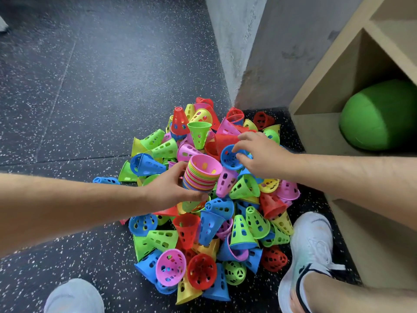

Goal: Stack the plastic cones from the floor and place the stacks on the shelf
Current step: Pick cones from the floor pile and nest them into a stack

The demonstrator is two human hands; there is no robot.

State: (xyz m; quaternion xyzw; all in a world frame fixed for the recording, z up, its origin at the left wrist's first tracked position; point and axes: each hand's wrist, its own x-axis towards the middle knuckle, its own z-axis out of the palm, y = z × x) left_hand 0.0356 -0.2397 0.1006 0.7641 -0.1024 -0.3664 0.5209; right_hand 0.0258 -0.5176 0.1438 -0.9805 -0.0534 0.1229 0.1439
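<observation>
A heap of small perforated plastic cones [242, 231] in red, blue, green, yellow and pink lies on the dark speckled floor. My left hand [173, 186] is wrapped around a nested stack of cones [200, 175], wide ends up, with a pink cone on top, held just above the heap. My right hand [261, 157] reaches in from the right, and its fingertips pinch the rim of a blue cone [229, 158] lying at the top of the heap, just right of the stack.
A wooden shelf unit [338, 82] stands at the right, with a green ball [381, 116] in one compartment. A grey concrete pillar [243, 53] rises behind the heap. My two white shoes [309, 256] flank the heap's near side. Open floor lies to the left.
</observation>
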